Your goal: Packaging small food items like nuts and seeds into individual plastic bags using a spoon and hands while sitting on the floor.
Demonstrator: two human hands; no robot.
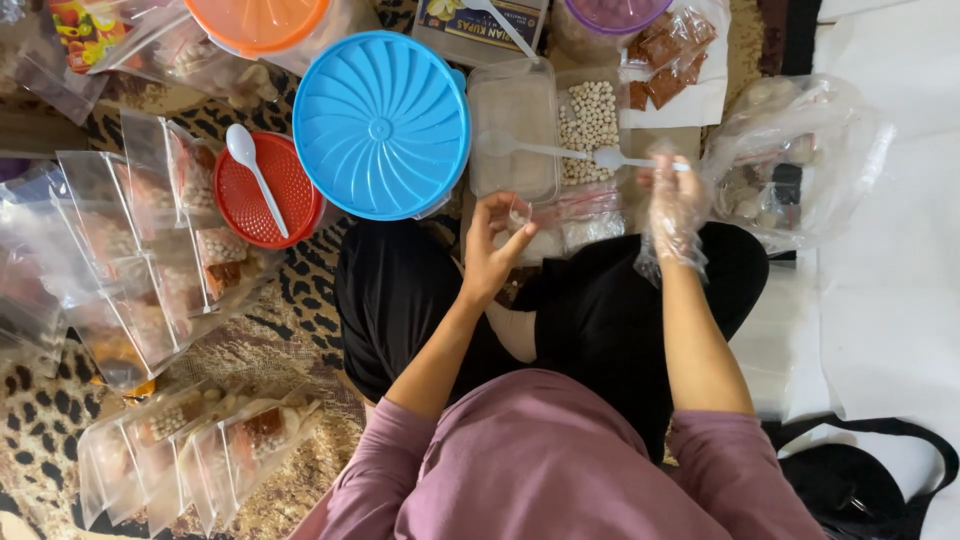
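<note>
My left hand (492, 248) holds a small clear plastic bag (540, 232) open over my lap. My right hand (672, 205), inside a thin clear plastic glove, grips the handle of a white plastic spoon (612, 157). The spoon's bowl hovers at the edge of a clear rectangular container (588, 122) filled with small pale round beans. A second white spoon (520, 146) lies across an empty-looking clear tub (515, 105) just left of it.
A round blue lid (380, 125) and a red dish (270, 190) with a white spoon sit to the left. Several filled zip bags (160, 250) lie on the patterned rug. A bulging clear bag (795, 165) is at right, an orange lid (258, 22) at top.
</note>
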